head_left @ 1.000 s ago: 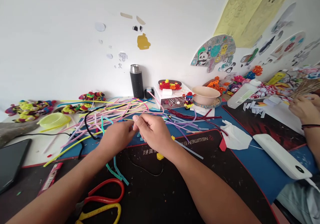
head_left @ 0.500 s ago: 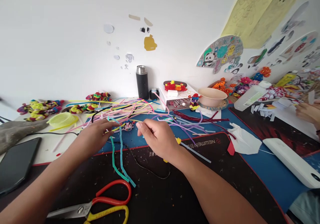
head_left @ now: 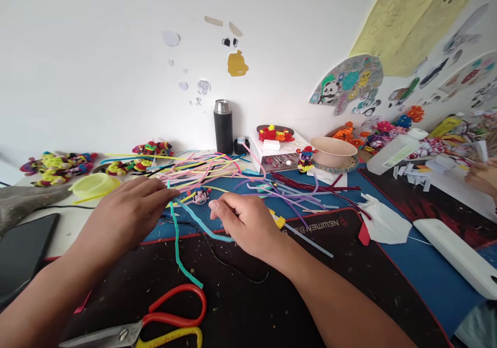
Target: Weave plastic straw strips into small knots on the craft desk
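Note:
My left hand (head_left: 142, 203) pinches a teal pipe cleaner (head_left: 177, 244) and a light blue pipe cleaner (head_left: 202, 225) near their upper ends. The teal one hangs down, its lower end just above the scissors (head_left: 171, 314). Towards my right hand (head_left: 246, 221) the blue one runs sideways and disappears beneath its curled fingers; the grip itself is hidden. Behind the gap between my hands lies a small pipe-cleaner doll (head_left: 200, 196). The scissors, with one red and one yellow handle, rest on the black mat (head_left: 310, 291).
Loose pink and yellow pipe cleaners (head_left: 205, 167) are heaped behind my hands, purple ones (head_left: 287, 198) to the right. Further back stand a black thermos (head_left: 223, 130), a white box (head_left: 279, 154) and a beige bowl (head_left: 334, 151). A phone (head_left: 29, 255) lies left. Another person's hand (head_left: 481, 177) is far right.
The light blue pipe cleaner has swung up and right, from hanging down to reaching my right hand. My left hand has turned and its fingers have closed together.

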The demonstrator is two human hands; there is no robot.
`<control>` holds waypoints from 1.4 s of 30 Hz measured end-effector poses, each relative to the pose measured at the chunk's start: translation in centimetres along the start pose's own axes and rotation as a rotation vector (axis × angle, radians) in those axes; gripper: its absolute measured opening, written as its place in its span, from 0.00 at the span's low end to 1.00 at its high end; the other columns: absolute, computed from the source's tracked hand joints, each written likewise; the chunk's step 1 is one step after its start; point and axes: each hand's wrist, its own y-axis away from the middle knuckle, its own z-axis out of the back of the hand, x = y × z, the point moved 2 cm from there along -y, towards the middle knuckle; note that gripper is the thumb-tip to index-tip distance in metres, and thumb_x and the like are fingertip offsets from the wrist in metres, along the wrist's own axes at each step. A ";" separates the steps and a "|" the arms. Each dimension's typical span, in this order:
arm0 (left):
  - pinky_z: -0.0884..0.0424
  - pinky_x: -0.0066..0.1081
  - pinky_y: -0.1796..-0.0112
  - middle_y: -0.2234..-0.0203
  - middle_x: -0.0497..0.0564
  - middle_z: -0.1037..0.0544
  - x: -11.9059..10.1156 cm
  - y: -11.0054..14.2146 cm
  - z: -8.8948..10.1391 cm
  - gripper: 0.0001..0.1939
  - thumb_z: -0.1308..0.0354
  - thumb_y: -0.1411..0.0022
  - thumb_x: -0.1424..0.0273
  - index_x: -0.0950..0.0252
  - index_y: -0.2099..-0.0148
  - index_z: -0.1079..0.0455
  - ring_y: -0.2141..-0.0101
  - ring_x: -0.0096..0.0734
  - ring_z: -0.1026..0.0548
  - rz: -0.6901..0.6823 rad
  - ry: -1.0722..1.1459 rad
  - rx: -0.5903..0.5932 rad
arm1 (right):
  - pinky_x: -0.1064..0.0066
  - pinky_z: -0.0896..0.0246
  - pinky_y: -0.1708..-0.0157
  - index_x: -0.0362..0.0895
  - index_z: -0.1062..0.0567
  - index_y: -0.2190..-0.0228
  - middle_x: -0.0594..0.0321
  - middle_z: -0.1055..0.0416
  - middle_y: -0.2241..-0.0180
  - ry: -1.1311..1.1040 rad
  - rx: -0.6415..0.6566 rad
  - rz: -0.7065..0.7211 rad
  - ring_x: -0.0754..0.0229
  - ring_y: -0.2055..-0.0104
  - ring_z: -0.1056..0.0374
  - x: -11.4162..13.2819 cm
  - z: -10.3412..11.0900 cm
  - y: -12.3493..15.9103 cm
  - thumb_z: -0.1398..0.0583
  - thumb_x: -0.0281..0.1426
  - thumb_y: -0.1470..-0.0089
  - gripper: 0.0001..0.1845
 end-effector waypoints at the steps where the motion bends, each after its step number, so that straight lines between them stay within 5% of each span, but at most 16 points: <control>1: 0.28 0.45 0.52 0.60 0.57 0.15 -0.4 0.1 0.7 0.20 0.50 0.21 0.65 0.58 0.50 0.14 0.57 0.50 0.21 -0.040 -0.035 -0.024 | 0.72 0.43 0.68 0.45 0.21 0.66 0.68 0.30 0.78 -0.010 0.007 -0.025 0.63 0.75 0.33 0.0 -0.1 0.0 0.43 0.45 0.23 0.23; 12: 0.32 0.47 0.58 0.64 0.56 0.13 -3.7 1.6 2.1 0.20 0.50 0.22 0.60 0.52 0.58 0.16 0.62 0.56 0.19 0.098 -0.032 -0.176 | 0.71 0.41 0.68 0.46 0.18 0.52 0.65 0.19 0.66 0.088 0.213 -0.138 0.63 0.71 0.28 -0.3 -2.7 0.6 0.33 0.49 0.30 0.19; 16: 0.31 0.44 0.57 0.64 0.54 0.12 -4.1 1.9 2.5 0.13 0.43 0.28 0.59 0.49 0.58 0.16 0.63 0.54 0.19 0.223 0.125 -0.205 | 0.70 0.46 0.70 0.46 0.22 0.67 0.68 0.25 0.76 0.086 0.241 -0.164 0.62 0.73 0.31 -0.1 -3.0 0.7 0.35 0.45 0.27 0.19; 20: 0.28 0.34 0.65 0.65 0.50 0.14 -4.1 2.6 2.0 0.11 0.33 0.36 0.55 0.50 0.53 0.19 0.66 0.46 0.18 0.546 0.448 -0.274 | 0.69 0.49 0.70 0.46 0.32 0.77 0.69 0.29 0.81 0.099 0.235 -0.155 0.63 0.76 0.33 -0.3 -2.9 0.6 0.38 0.41 0.24 0.27; 25: 0.28 0.32 0.73 0.78 0.52 0.18 -4.7 2.1 1.0 0.24 0.29 0.49 0.41 0.56 0.65 0.16 0.75 0.42 0.23 0.760 0.904 0.012 | 0.69 0.52 0.70 0.45 0.29 0.76 0.68 0.26 0.79 0.169 0.218 -0.108 0.63 0.74 0.31 -0.6 -3.1 0.7 0.37 0.39 0.24 0.26; 31: 0.28 0.30 0.75 0.76 0.56 0.17 -5.2 1.9 0.2 0.26 0.23 0.53 0.41 0.59 0.71 0.15 0.76 0.38 0.25 0.815 1.134 0.111 | 0.67 0.57 0.71 0.45 0.27 0.75 0.68 0.31 0.79 0.274 0.217 -0.030 0.63 0.75 0.38 -0.6 -3.5 1.1 0.37 0.39 0.25 0.25; 38: 0.28 0.29 0.76 0.79 0.54 0.18 -4.5 2.6 0.0 0.22 0.16 0.57 0.49 0.61 0.71 0.14 0.77 0.36 0.25 0.899 1.336 -0.062 | 0.66 0.59 0.72 0.46 0.23 0.73 0.66 0.27 0.77 0.383 0.219 0.060 0.63 0.75 0.38 -0.2 -3.5 1.2 0.38 0.42 0.24 0.24; 42: 0.26 0.30 0.76 0.79 0.56 0.17 -4.6 2.6 0.4 0.21 0.16 0.57 0.51 0.62 0.69 0.11 0.76 0.38 0.23 0.862 1.283 -0.018 | 0.67 0.56 0.73 0.45 0.21 0.71 0.65 0.23 0.75 0.397 0.221 0.081 0.63 0.75 0.33 -0.1 -3.6 1.3 0.38 0.41 0.24 0.22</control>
